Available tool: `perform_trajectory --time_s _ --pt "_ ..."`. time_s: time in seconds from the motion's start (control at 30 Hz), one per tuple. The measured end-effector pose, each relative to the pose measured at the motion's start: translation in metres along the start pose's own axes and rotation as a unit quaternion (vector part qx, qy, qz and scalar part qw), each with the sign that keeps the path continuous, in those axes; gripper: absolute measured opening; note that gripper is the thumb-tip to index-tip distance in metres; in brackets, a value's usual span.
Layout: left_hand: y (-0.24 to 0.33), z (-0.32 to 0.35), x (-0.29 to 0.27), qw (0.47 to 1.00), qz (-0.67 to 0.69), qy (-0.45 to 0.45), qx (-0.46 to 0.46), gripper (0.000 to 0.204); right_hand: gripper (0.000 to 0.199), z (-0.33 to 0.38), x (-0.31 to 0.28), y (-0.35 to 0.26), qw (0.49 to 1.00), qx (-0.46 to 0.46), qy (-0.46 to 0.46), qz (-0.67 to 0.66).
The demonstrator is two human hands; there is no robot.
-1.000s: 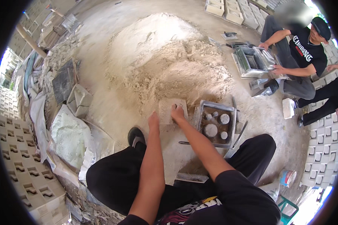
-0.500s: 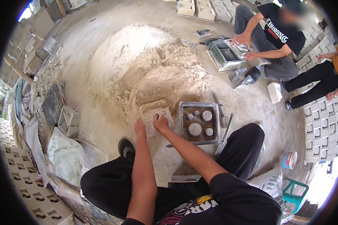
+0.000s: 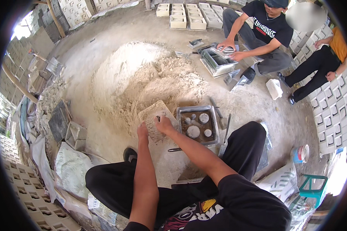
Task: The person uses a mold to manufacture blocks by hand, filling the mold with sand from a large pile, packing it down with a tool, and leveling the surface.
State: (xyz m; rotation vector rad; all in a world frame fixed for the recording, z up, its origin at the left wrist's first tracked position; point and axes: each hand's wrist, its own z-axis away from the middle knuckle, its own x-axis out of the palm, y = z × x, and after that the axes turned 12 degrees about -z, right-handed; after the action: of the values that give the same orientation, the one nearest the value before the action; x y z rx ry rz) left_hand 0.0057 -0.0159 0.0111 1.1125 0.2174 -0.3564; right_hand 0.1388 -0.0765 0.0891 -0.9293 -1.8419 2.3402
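A flat square board dusted with sandy powder lies tilted at the near edge of the powder heap. My right hand is closed round a small dark handle on its upper face. At the board's near left edge, my left hand is closed, its fingertips partly hidden. Just right of the board stands a square metal mould with several round pegs inside and sandy material between them. Beneath my right forearm, a black tool handle rests on the floor.
Long metal tools lie right of the mould. A co-worker sits beyond, both hands on a second mould; another person stands at the right. A white sack, a bucket, a green stool and stacked blocks surround me.
The board has turned and one corner has come up, showing more of its face. My hands stay on it. The co-worker's hands have come down onto their mould. The whole view has shifted slightly.
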Motion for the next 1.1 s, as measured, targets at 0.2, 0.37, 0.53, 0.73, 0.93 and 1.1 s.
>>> perform_trajectory --time_s 0.2,0.37,0.53,0.73,0.93,1.1 --pt "0.023 0.01 0.002 0.998 -0.061 0.01 0.01 0.046 0.053 0.012 -0.028 -0.017 1.0 -0.006 0.009 -0.003" --pt "0.032 0.007 0.01 0.993 -0.1 -0.002 0.07 0.045 0.055 0.02 -0.051 -0.019 1.0 -0.01 0.025 -0.013" --pt "0.049 0.061 0.043 0.989 -0.079 -0.028 0.121 0.043 0.057 0.03 -0.084 0.012 0.997 -0.009 0.074 -0.013" --pt "0.043 0.057 0.079 0.988 -0.106 -0.043 0.109 0.058 0.061 0.052 -0.12 0.023 0.994 -0.016 0.109 -0.013" --pt "0.022 0.017 0.099 0.987 -0.062 -0.096 0.11 0.045 0.059 0.067 -0.141 0.027 0.987 -0.036 0.152 0.023" --pt "0.039 0.092 0.157 0.982 -0.086 -0.129 0.108 0.05 0.055 0.091 -0.179 0.067 0.977 0.039 0.207 0.028"
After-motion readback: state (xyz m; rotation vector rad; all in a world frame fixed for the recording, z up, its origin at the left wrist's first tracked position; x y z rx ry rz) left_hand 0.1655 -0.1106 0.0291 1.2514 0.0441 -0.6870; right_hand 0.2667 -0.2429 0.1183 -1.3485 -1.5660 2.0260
